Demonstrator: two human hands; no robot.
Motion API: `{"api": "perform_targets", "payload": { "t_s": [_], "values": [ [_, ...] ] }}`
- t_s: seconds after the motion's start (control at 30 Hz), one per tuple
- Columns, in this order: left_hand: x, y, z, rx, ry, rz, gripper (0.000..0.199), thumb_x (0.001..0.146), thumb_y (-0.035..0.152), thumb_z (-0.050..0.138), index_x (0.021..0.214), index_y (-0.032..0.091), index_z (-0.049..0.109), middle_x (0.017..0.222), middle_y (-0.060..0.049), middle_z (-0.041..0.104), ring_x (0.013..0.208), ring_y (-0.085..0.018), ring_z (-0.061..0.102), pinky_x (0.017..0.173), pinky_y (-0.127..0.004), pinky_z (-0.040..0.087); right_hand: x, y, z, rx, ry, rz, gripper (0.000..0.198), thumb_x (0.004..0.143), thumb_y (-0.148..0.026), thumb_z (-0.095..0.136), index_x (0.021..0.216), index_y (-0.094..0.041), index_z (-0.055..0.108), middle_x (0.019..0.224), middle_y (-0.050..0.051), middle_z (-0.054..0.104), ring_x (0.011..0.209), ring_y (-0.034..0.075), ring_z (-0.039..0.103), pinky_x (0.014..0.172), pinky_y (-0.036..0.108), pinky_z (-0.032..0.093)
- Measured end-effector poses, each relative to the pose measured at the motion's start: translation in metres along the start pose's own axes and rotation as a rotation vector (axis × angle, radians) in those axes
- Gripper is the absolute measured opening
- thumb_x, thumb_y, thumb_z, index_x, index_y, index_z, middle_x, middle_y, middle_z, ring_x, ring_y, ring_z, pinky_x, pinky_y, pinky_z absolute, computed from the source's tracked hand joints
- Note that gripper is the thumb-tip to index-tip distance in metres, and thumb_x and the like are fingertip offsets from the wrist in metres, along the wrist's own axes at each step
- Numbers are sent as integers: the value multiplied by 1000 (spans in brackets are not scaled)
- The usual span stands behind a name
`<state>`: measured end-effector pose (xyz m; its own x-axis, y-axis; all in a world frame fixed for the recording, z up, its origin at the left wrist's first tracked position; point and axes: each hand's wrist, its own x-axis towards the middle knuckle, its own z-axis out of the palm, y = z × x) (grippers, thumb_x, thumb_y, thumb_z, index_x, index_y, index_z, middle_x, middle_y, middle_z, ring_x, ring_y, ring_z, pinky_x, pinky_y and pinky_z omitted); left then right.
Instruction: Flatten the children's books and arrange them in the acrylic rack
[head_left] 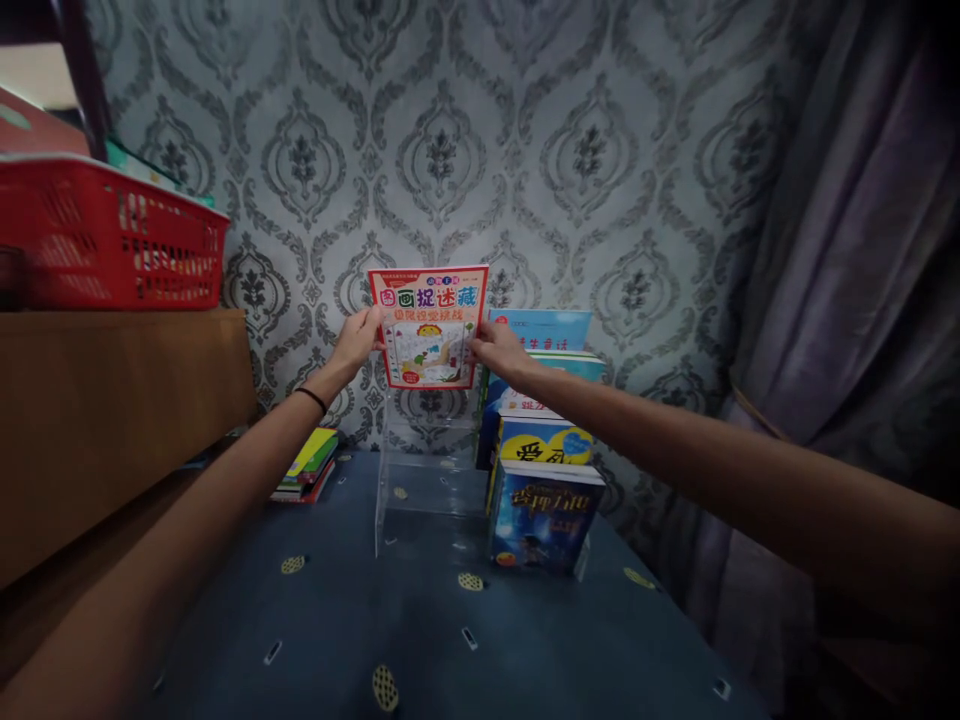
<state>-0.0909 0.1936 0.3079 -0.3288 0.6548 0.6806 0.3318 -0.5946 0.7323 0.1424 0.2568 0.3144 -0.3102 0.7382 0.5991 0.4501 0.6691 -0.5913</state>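
A red-bordered picture book [429, 340] stands upright at the top of a clear acrylic book rack [381, 490], its front cover facing me. My left hand [360, 340] grips the book's left edge, with a dark band around the wrist. On the opposite edge, my right hand [499, 350] pinches the cover near its middle. To the right, several books stand in stepped rows on the rack: a light blue one [555, 325] at the back, a yellow and blue one [525, 440], and a dark blue one [547, 525] in front. Whether the held book rests on the rack, I cannot tell.
A small stack of books [311, 470] lies at the left on the dark blue cloth [337, 620]. Farther left, a red plastic basket [97, 235] sits on a wooden cabinet [127, 420]. Patterned wallpaper [442, 150] is behind; a curtain [840, 300] hangs right.
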Motion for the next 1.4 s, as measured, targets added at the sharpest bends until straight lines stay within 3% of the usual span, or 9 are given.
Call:
{"api": "perform_targets", "payload": {
  "t_s": [0.33, 0.63, 0.87, 1.0, 1.2, 1.4],
  "values": [
    [-10, -3, 1, -44, 11, -76, 27, 101, 35, 47, 95, 14, 63, 76, -1, 68, 60, -9, 62, 53, -16, 51, -6, -14, 3, -183, -25, 51, 24, 84, -13, 55, 104, -13, 68, 108, 16, 74, 108, 31, 68, 94, 39, 54],
    [-8, -16, 3, -31, 13, -118, 26, 99, 38, 51, 92, 16, 61, 80, -2, 67, 64, -11, 62, 58, -19, 54, -8, -12, 14, -169, 5, 18, 49, 77, -15, 56, 125, -13, 48, 116, 15, 68, 108, 32, 65, 97, 47, 53],
    [-10, -28, 8, 12, 14, -167, 23, 101, 31, 47, 97, 15, 63, 89, -4, 68, 69, -13, 64, 64, -23, 56, 12, -11, 13, -64, 134, -203, 65, 76, -15, 50, 139, -13, 35, 129, 19, 60, 120, 34, 59, 106, 57, 46],
    [-10, -35, 8, 1, 17, -168, 25, 100, 36, 49, 95, 15, 62, 86, -3, 68, 68, -12, 63, 63, -22, 56, 21, -19, 9, -135, 161, -289, 78, 75, -13, 49, 150, -11, 25, 140, 20, 54, 133, 34, 50, 114, 56, 38],
    [-13, -47, 11, 14, 10, -175, 27, 98, 37, 50, 88, 15, 61, 80, -4, 66, 64, -12, 62, 60, -22, 57, 16, -36, 8, -339, 101, -173, 56, 81, -11, 46, 137, -5, 43, 127, 20, 60, 122, 31, 55, 109, 48, 43],
    [-13, -56, 12, 41, -4, -177, 26, 96, 36, 53, 83, 15, 61, 73, -2, 62, 61, -11, 58, 57, -21, 56, 11, -48, 9, -445, 83, -112, 35, 85, -15, 53, 118, -4, 60, 131, 23, 54, 117, 31, 57, 104, 44, 48]
  ]
}}
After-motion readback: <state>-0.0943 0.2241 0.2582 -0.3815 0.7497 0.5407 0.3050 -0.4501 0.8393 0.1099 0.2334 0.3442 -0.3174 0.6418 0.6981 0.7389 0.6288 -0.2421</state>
